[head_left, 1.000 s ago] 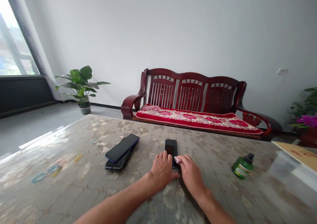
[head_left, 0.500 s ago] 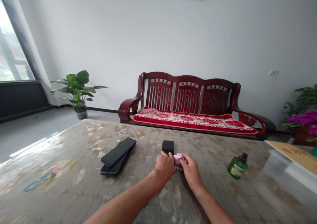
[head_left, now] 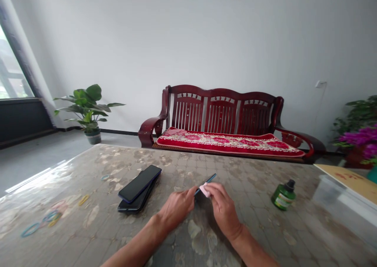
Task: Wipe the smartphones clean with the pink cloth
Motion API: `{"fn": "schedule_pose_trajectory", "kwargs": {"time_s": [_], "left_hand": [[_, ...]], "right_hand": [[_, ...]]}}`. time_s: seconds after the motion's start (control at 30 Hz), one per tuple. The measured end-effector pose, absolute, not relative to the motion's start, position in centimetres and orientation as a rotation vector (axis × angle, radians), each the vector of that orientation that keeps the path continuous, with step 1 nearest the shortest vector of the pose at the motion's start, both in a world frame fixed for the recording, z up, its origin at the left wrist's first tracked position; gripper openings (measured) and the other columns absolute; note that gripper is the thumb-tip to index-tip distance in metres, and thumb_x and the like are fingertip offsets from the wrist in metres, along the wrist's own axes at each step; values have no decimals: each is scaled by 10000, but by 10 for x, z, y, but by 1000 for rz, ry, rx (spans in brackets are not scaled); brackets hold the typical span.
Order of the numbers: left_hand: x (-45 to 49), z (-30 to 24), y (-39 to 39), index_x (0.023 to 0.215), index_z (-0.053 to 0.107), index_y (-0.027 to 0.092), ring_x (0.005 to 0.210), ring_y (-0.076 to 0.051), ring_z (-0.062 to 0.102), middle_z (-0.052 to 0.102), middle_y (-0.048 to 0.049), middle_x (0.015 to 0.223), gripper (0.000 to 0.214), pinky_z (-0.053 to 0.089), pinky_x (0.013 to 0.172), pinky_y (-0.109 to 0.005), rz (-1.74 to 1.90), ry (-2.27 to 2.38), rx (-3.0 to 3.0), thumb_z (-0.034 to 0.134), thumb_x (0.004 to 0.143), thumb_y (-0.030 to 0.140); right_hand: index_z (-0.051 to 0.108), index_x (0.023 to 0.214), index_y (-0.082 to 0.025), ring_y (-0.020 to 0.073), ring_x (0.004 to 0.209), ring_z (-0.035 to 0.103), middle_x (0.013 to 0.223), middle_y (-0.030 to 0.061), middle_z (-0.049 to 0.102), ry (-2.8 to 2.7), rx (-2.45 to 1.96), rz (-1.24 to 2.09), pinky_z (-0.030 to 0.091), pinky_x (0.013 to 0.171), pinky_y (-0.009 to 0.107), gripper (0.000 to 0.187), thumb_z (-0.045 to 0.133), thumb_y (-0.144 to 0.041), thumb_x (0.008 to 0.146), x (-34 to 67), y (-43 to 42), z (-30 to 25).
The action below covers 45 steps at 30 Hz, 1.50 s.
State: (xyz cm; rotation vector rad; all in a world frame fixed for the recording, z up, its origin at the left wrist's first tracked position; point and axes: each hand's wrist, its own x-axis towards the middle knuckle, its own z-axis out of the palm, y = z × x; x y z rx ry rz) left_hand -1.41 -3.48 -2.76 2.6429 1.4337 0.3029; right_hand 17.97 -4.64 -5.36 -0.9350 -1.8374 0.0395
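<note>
Both hands meet over a dark phone (head_left: 206, 181) that stands tilted up on its long edge above the patterned table (head_left: 97, 223). My left hand (head_left: 176, 206) pinches the phone's near end. My right hand (head_left: 222, 208) is closed on a small pink cloth (head_left: 203, 189) pressed against the phone's side. To the left, two more dark phones (head_left: 138, 187) lie stacked, the upper one skewed across the lower.
A green bottle with a black cap (head_left: 282, 196) stands at the right. Coloured rubber bands (head_left: 50, 218) lie scattered at the left. A clear plastic box (head_left: 338, 200) sits at the right edge. Beyond the table are a red wooden bench (head_left: 226, 129) and potted plants.
The phone lay flat under both hands; it has been lifted and turned onto its edge. The pink cloth moved from its face to its side. The view shifted slightly right.
</note>
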Motion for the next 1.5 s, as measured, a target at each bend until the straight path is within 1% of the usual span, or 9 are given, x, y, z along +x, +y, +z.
{"fn": "schedule_pose_trajectory", "kwargs": {"time_s": [0.13, 0.33, 0.43, 0.57, 0.77, 0.87, 1.1, 1.3, 1.5], "left_hand": [[-24, -33, -34, 1060, 570, 200, 886, -177, 717, 726, -30, 987, 168, 526, 736, -210, 404, 1294, 2628, 414, 1001, 182], [-29, -40, -31, 1162, 563, 210, 892, -179, 720, 741, -27, 963, 214, 529, 756, -221, 509, 1316, 2584, 438, 990, 186], [-30, -41, -29, 1163, 575, 222, 861, -176, 721, 744, -21, 926, 226, 530, 750, -222, 532, 1336, 2589, 439, 985, 195], [-30, -42, -27, 1128, 593, 231, 829, -176, 716, 738, -17, 898, 224, 525, 748, -227, 569, 1358, 2586, 427, 980, 208], [-27, -46, -23, 1147, 604, 240, 841, -171, 713, 747, -10, 918, 234, 511, 752, -222, 623, 1385, 2537, 447, 975, 220], [-27, -46, -21, 1110, 629, 231, 846, -165, 710, 748, -7, 929, 211, 501, 753, -209, 645, 1378, 2513, 473, 969, 219], [-31, -45, -20, 1182, 629, 253, 882, -175, 712, 752, -6, 970, 256, 501, 773, -218, 643, 1357, 2465, 501, 961, 225], [-28, -47, -19, 1155, 654, 269, 882, -179, 715, 757, 0, 961, 251, 499, 765, -216, 657, 1415, 2399, 518, 947, 231], [-28, -50, -19, 1116, 675, 267, 879, -172, 714, 759, 2, 954, 234, 490, 764, -204, 719, 1359, 2405, 534, 932, 235]], "right_hand": [[608, 1245, -264, 161, 1093, 625, 1135, 51, 665, -2004, -864, -84, 526, 973, 303, 362, 429, -107, 973, 165, -57, -46], [632, 1185, -256, 176, 1039, 637, 1097, 54, 683, -2041, -924, -250, 533, 927, 336, 319, 444, -114, 970, 181, -47, -38], [648, 1136, -250, 190, 976, 635, 1052, 56, 689, -2004, -1030, -335, 524, 887, 356, 314, 408, -126, 977, 199, -37, -37], [666, 1067, -229, 203, 907, 611, 1001, 53, 700, -1976, -1145, -443, 493, 837, 361, 285, 417, -129, 971, 209, -29, -34], [670, 1067, -247, 197, 906, 590, 1029, 49, 706, -2052, -1074, -402, 464, 826, 346, 263, 437, -158, 983, 180, -38, -27], [667, 1078, -254, 194, 899, 579, 1055, 33, 708, -2112, -1027, -417, 446, 816, 340, 236, 469, -165, 984, 168, -43, -25], [666, 1033, -253, 204, 905, 556, 1024, 15, 712, -2020, -1182, -525, 395, 790, 345, 208, 512, -134, 959, 194, -33, -25], [670, 1006, -261, 202, 895, 569, 993, 18, 715, -1981, -1194, -550, 397, 770, 339, 215, 522, -118, 945, 195, -33, -25], [663, 1079, -270, 193, 914, 564, 1068, 15, 712, -2113, -1043, -524, 404, 801, 342, 205, 527, -167, 966, 163, -49, -26]]}}
